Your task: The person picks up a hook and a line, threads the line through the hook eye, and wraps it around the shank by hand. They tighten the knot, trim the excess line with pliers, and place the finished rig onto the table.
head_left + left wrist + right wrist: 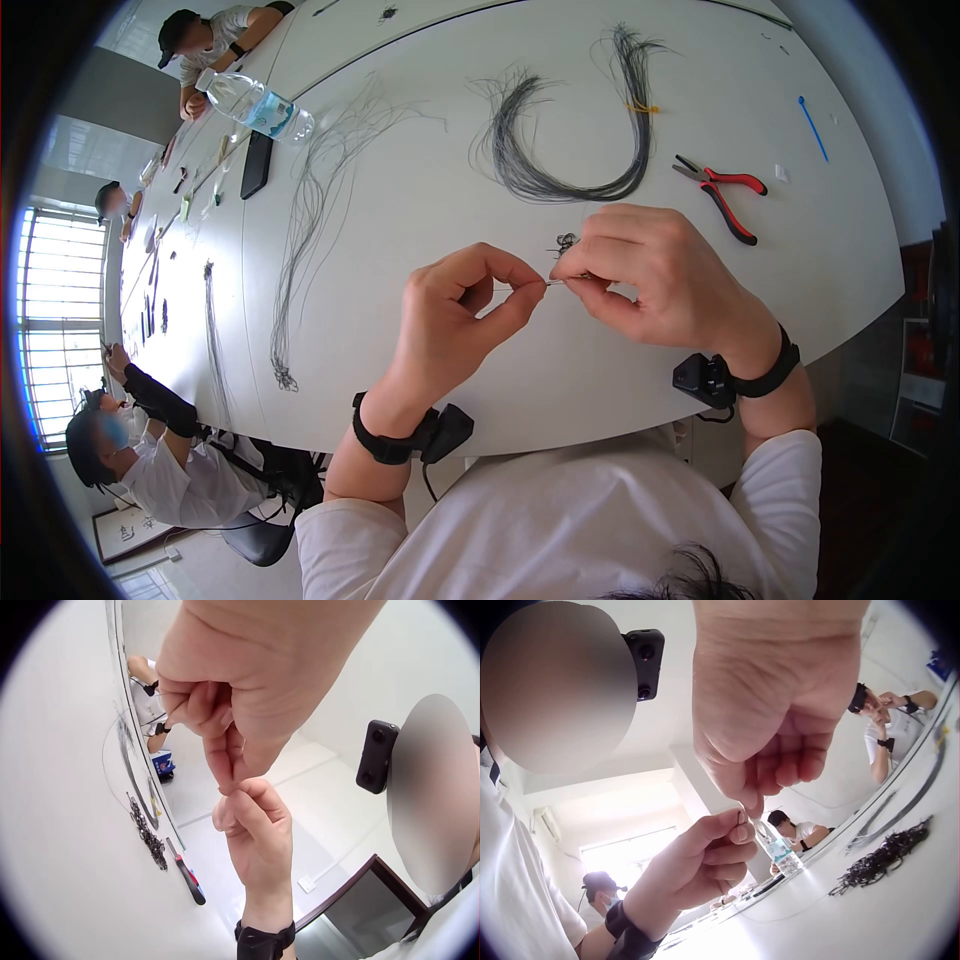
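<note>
Above the near part of the table, my left hand (450, 310) and right hand (660, 270) meet fingertip to fingertip. Each pinches a thin wire (553, 283) between thumb and forefinger; its ends are mostly hidden by the fingers. In the left wrist view, the tips of the left hand (225, 712) and right hand (259, 832) touch or nearly so. A heap of small dark twisted wire pieces (881, 859) lies on the table beneath, largely covered by the right hand in the head view. A curved bundle of grey wires (640, 150) with a yellow tie lies beyond the hands.
Red-and-black pliers (720, 190) lie right of the bundle, near a blue stick (813, 128). Looser wire strands (300, 220) spread to the left. A water bottle (262, 108) and a black phone (257, 165) are farther back. Other people sit along the table's left side.
</note>
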Demonstrator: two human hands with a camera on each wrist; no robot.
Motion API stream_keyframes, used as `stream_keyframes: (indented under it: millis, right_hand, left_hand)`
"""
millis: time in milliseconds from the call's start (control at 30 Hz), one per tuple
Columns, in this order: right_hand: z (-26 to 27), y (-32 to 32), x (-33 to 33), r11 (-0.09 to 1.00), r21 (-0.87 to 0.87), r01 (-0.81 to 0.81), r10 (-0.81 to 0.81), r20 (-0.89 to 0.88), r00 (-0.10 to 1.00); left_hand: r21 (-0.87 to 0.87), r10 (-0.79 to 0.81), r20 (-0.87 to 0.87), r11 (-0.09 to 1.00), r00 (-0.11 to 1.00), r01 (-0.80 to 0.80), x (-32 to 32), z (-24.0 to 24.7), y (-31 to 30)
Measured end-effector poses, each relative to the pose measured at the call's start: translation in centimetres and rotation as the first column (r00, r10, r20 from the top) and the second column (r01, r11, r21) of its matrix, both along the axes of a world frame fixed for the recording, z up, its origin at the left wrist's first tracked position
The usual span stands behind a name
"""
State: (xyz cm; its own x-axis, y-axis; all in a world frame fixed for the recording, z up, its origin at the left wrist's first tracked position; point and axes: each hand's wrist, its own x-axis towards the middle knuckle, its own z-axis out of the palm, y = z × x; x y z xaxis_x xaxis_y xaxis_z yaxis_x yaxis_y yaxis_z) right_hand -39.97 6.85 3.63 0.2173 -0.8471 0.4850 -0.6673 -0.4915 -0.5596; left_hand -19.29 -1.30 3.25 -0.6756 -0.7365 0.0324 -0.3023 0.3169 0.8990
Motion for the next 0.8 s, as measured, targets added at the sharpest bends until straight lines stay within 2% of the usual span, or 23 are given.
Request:
stream_keyframes:
  millis: [67,200,267,400,467,800]
  right_hand:
    - [0.0,0.0,0.1,0.997,0.072,0.011,-0.017,0.082,0.996]
    - [0.3,0.0,0.3,0.994,0.111,-0.010,0.001,0.082,0.997]
    - [-0.5,-0.4,0.5,0.997,-0.077,0.003,0.003,0.069,0.998]
    - [-0.3,-0.3,0.6,0.997,-0.078,-0.010,0.016,0.066,0.998]
    - [-0.2,-0.1,0.7,0.999,0.047,0.004,-0.014,0.211,0.977]
    - [0.1,-0.2,0.3,0.999,0.027,0.020,-0.024,0.163,0.986]
  left_hand:
    - [0.029,0.009,-0.028,1.000,1.000,-0.008,0.1,-0.1,-0.1]
    - [0.084,0.020,-0.079,0.996,0.997,-0.014,0.2,-0.3,-0.2]
    - [0.093,0.026,-0.091,0.995,0.996,-0.018,0.2,-0.2,-0.1]
    - [0.088,0.023,-0.090,0.996,0.996,-0.015,0.4,0.0,-0.2]
    - [0.082,0.021,-0.083,0.997,0.996,-0.014,0.3,0.1,-0.1]
    - [0.046,-0.005,0.005,0.999,1.000,0.005,0.1,0.3,0.0]
